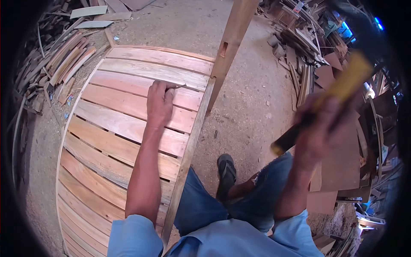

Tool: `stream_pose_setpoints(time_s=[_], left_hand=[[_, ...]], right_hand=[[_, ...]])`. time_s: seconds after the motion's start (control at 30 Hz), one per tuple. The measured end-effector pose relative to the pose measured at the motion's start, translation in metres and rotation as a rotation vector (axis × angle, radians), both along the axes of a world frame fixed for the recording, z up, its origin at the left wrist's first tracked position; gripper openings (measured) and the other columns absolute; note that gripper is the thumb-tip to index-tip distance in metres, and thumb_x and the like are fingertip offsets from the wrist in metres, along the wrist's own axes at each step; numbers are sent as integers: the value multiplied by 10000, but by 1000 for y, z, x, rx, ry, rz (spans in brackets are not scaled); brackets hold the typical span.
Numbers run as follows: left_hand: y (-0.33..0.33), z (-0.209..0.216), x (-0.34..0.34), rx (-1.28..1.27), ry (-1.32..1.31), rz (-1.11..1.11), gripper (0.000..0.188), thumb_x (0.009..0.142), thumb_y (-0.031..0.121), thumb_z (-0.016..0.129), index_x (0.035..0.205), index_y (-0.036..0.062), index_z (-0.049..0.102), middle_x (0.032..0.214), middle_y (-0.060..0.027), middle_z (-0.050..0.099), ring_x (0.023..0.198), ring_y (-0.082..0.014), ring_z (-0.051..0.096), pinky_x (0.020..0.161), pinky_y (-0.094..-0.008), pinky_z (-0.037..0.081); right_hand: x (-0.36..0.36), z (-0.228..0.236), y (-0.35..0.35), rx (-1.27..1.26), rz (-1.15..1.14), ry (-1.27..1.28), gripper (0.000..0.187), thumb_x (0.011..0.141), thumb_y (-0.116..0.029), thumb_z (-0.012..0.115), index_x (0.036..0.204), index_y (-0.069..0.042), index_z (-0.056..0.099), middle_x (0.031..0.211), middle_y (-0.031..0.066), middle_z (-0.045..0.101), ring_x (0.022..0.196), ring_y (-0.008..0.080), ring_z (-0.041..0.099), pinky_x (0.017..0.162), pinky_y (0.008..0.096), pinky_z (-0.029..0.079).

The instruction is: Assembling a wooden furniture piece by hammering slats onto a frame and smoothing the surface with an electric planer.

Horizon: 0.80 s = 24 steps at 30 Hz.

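Note:
My left hand (160, 103) rests on the slatted wooden panel (113, 95), its fingers closed around a thin, dark nail (180, 86) that sticks out to the right over the slats near the panel's far end. My right hand (321, 115) is raised off to the right, away from the panel, gripping a hammer (349, 79) by its yellow and black handle. Motion smears that hand and the tool, and the hammer's dark head merges into the shadow at the upper right.
An upright wooden post (229, 47) with a slot stands at the panel's far right corner. Stacked wood strips (70, 60) lie at the left. Boards and offcuts (338, 158) crowd the right side. My sandalled foot (226, 171) stands on the dusty floor (252, 98).

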<state>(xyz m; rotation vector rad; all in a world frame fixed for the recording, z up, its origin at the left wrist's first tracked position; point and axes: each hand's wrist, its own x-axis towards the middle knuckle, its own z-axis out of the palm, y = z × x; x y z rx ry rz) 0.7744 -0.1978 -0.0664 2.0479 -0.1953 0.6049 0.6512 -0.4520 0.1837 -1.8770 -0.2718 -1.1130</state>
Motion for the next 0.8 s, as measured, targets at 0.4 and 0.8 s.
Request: stream_pose_setpoints(time_s=[0.4, 0.8], left_hand=[[-3, -1, 0, 166, 76, 95, 117, 996, 66, 653, 1109, 48, 676, 1148, -170, 649, 1098, -404, 604, 987, -516, 499], [-13, 7, -6, 247, 80, 9, 167, 991, 39, 622, 1156, 44, 647, 1158, -187, 651, 1109, -416, 609, 1021, -555, 482]], right_hand=[[6, -127, -11, -463, 222, 770, 717, 1087, -138, 643, 1739, -233, 361, 884, 268, 723, 679, 421, 702, 671, 485, 582], [-14, -240, -24, -198, 147, 816, 703, 1130, -140, 584, 1767, -218, 297, 810, 48, 665, 594, 182, 585, 579, 377, 502]])
